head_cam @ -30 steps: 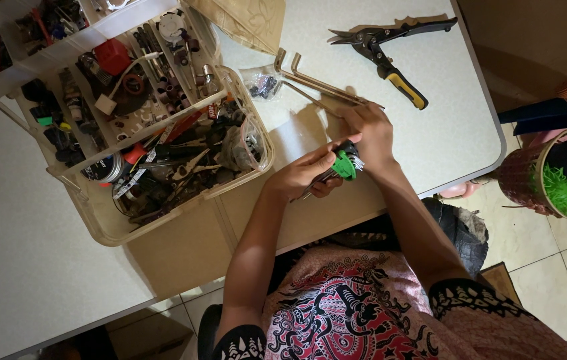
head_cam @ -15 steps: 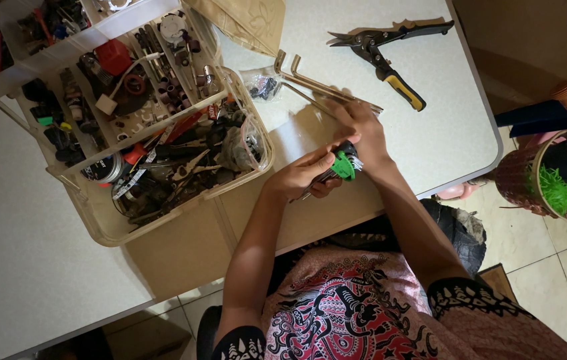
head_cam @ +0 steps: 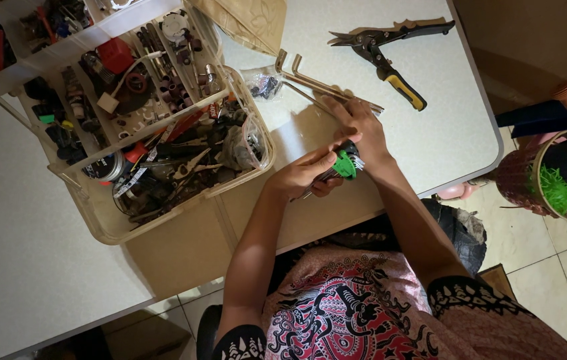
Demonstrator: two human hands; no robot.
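Both my hands meet over the front edge of the white table (head_cam: 443, 120). My left hand (head_cam: 303, 175) grips a set of hex keys in a green and black holder (head_cam: 345, 163), the metal keys sticking out toward my body. My right hand (head_cam: 362, 128) rests on the top of the same holder, fingers curled on it. Just beyond my right hand lie long L-shaped metal keys (head_cam: 310, 83) on the table.
A clear plastic organiser box (head_cam: 97, 220) full of mixed tools and small parts stands at the left. Tin snips with a yellow and black handle (head_cam: 390, 57) lie at the back right. A small bag of parts (head_cam: 265, 85) and a basket with green fringe (head_cam: 550, 183) are nearby.
My hands and the green holder stay in nearly the same spot; only the fingers shift slightly on it.
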